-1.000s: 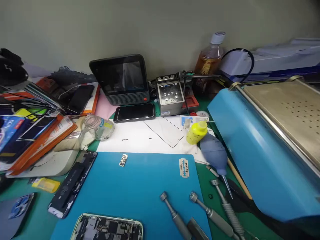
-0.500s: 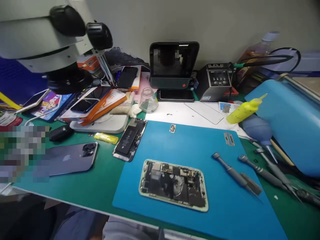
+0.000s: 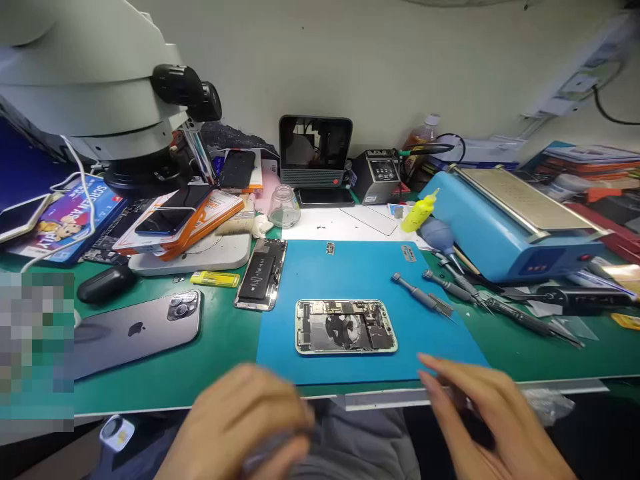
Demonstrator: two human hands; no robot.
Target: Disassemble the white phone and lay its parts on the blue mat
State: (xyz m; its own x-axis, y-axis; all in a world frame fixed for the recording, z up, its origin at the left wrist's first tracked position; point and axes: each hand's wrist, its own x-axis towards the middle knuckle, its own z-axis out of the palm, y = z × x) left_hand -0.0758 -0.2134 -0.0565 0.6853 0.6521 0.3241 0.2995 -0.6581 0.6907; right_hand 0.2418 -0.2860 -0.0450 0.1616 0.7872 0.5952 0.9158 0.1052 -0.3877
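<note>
The opened phone (image 3: 346, 327) lies flat on the blue mat (image 3: 350, 273), just beyond and between both hands. The right hand (image 3: 493, 420) hovers with its fingers stretched loose, gripping nothing. The left hand (image 3: 240, 427) is curled but blurred, so its grip cannot be told. A screwdriver (image 3: 421, 298) lies beyond the right hand.

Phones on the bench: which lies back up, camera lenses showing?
The grey phone on the green mat, left; the opened phone on the blue mat shows its insides.
</note>
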